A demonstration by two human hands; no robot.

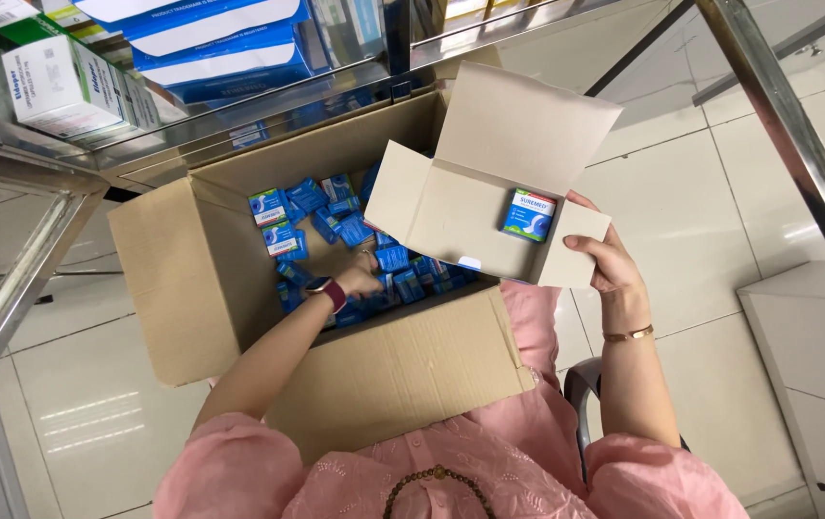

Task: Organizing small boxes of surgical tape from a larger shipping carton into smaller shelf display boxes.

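A large open cardboard carton (196, 288) rests against my lap, with several small blue boxes (336, 216) loose in its bottom. My left hand (359, 281), a red-strapped watch on its wrist, reaches down into the carton and touches the blue boxes; whether it grips one I cannot tell. My right hand (605, 258) holds a smaller open cardboard box (451, 216) by its right edge, tilted over the carton. One small blue box (528, 214) lies inside that smaller box.
A glass shelf with a metal frame (37, 163) stands to the left, carrying white and blue product boxes (66, 82). Another metal rail (783, 115) crosses the upper right. A white cabinet (816, 356) stands at the right on the tiled floor (682, 192).
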